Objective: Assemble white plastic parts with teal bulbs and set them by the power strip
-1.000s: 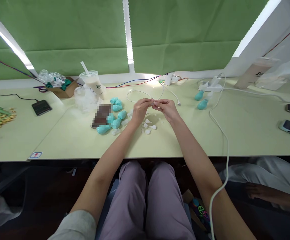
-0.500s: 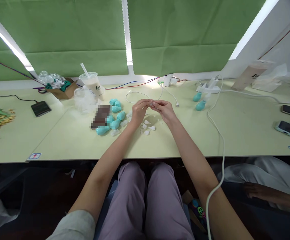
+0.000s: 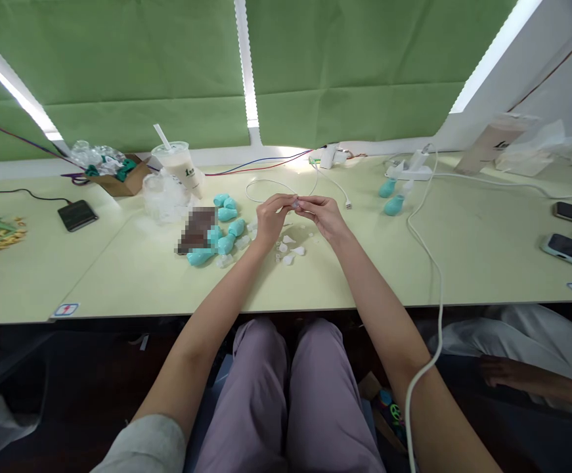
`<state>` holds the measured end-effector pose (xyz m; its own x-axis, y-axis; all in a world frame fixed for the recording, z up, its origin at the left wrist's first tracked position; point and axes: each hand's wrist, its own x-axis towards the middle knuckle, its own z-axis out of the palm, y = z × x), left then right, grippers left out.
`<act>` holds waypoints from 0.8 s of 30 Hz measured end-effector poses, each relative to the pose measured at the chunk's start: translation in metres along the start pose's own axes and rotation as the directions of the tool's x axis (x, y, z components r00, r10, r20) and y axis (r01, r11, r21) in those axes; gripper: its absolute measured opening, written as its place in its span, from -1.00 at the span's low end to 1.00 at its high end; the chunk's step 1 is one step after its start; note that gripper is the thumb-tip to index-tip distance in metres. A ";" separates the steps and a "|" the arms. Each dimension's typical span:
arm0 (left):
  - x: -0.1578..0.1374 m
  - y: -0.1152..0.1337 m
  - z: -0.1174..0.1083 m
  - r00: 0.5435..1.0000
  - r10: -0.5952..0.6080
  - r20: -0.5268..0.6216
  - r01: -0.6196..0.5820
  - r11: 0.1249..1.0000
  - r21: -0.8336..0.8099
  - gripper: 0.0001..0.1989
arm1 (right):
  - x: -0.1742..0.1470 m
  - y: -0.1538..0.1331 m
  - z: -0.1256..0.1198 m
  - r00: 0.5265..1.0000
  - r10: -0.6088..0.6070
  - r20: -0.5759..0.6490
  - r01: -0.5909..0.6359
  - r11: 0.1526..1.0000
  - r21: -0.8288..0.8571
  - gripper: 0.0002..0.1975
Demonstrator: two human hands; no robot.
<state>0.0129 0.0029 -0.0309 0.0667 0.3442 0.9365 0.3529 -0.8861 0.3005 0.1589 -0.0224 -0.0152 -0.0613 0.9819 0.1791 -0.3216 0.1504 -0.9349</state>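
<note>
Head view: left hand (image 3: pixel 269 221) and right hand (image 3: pixel 329 218) still pinch a small pale piece (image 3: pixel 295 204), their pose barely changed.

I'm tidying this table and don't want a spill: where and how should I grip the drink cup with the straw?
Probably around the upper body of the cup, coming from the right: it tapers downward, the plastic bag crowds its lower left, and the straw sticks up on top.
</note>
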 end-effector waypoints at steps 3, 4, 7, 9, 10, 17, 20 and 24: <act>-0.002 -0.002 0.000 0.999 -0.031 0.029 0.031 1.000 -0.003 -0.90 | 0.000 0.003 0.001 1.000 -0.010 -0.016 0.010 0.999 -0.039 -0.69; -0.002 -0.003 0.000 0.998 -0.049 0.038 0.049 0.999 -0.002 -0.90 | 0.001 0.003 0.001 1.000 -0.012 -0.024 0.011 0.999 -0.048 -0.69; 0.001 -0.003 -0.001 0.992 -0.110 0.067 0.110 0.994 0.005 -0.91 | 0.001 0.000 0.000 0.999 -0.025 -0.025 0.023 0.998 -0.062 -0.67; 0.004 -0.002 -0.002 0.986 -0.135 0.094 0.134 0.991 0.014 -0.90 | 0.001 -0.003 -0.001 0.999 -0.043 0.015 0.044 0.994 -0.100 -0.66; 0.005 -0.002 -0.003 0.984 -0.138 0.111 0.136 0.990 0.022 -0.89 | 0.001 -0.005 -0.001 0.998 -0.051 0.037 0.056 0.989 -0.134 -0.64; 0.006 -0.004 -0.008 0.933 -0.119 0.341 0.091 0.991 0.096 -0.72 | 0.001 -0.009 -0.003 0.994 -0.107 0.023 0.107 0.899 -0.425 -0.66; 0.008 -0.008 -0.014 0.924 -0.182 0.337 0.148 0.981 0.125 -0.60 | 0.005 -0.008 -0.018 0.991 -0.114 -0.063 0.065 0.853 -0.517 -0.67; 0.013 -0.019 -0.026 0.900 -0.329 0.285 0.276 0.938 0.212 -0.76 | 0.010 -0.005 -0.048 0.983 -0.045 -0.178 -0.084 0.752 -0.654 -0.69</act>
<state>-0.0176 0.0162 -0.0193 0.2093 0.6900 0.6929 0.5471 -0.6699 0.5019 0.2049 -0.0082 -0.0237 0.1223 0.9789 0.1635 0.3808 0.1059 -0.9186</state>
